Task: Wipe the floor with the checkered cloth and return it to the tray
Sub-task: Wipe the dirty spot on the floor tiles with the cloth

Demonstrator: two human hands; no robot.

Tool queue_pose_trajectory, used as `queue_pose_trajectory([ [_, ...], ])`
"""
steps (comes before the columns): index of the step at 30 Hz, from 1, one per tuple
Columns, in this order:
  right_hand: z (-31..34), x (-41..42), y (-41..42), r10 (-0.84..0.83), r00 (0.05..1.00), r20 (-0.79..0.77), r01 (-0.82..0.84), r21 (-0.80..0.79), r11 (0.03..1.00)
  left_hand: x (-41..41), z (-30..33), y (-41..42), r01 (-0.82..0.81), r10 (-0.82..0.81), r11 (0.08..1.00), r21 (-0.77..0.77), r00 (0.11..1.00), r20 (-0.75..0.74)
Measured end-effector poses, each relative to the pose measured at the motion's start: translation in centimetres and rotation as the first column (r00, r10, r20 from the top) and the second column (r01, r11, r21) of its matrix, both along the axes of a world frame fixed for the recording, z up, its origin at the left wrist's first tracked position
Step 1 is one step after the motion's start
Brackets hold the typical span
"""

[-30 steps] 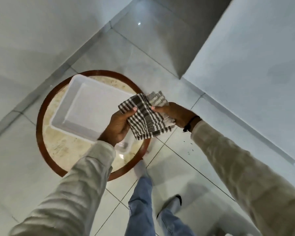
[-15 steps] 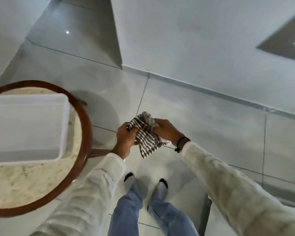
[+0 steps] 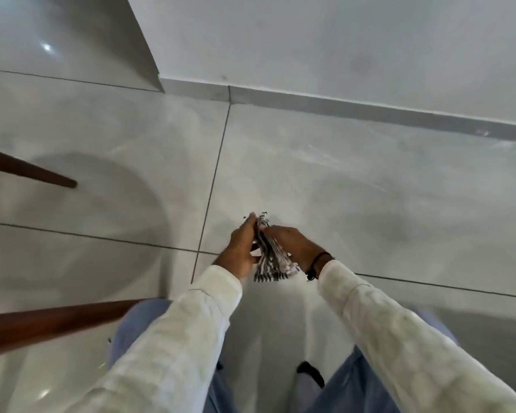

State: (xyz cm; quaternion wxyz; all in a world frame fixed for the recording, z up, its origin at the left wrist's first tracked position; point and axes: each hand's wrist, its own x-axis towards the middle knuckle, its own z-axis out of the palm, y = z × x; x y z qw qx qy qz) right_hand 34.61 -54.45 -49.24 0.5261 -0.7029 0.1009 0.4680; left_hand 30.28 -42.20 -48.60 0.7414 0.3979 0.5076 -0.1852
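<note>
The checkered cloth (image 3: 270, 257), black and white, is bunched up between both of my hands above the pale floor tiles (image 3: 340, 180). My left hand (image 3: 242, 248) grips its left side and my right hand (image 3: 295, 245) grips its right side, near the middle of the view. A dark band circles my right wrist. The tray is out of view.
Two brown wooden table legs (image 3: 36, 174) slant in from the left, the lower leg (image 3: 57, 323) close to my left knee. A white wall with a grey skirting (image 3: 370, 110) runs across the back. My knees in blue trousers (image 3: 361, 383) are bent low.
The view has swung right and dropped toward the floor; the round table top and white tray have left the frame. Both hands carried the cloth down, now bunched tighter.
</note>
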Motion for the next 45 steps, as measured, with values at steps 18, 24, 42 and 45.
queue_pose_trajectory([
  [18, -18.9, 2.7, -1.2, 0.662, 0.491, 0.566, 0.024, -0.769, 0.639, -4.4, -23.3, 9.7, 0.553, -0.540, -0.230, 0.801, 0.612, -0.578],
  [24, -22.3, 3.3, 0.1, 0.771, 0.395, 0.500, -0.142, -0.796, 0.589, -4.9, -26.4, 10.6, 0.501, -0.553, -0.290, 0.815, 0.608, -0.570],
  [42, -23.0, 1.0, -3.2, 0.819, 0.034, 0.573, -0.332, -0.766, 0.550, -5.2, -27.4, 9.7, 0.383, -0.467, -0.372, 0.845, 0.710, -0.527],
  [45, -22.6, 6.3, -3.6, 0.842, 0.167, 0.513, -0.210, -0.816, 0.539, -5.2, -27.5, 9.7, 0.380, -0.462, -0.367, 0.849, 0.718, -0.521],
])
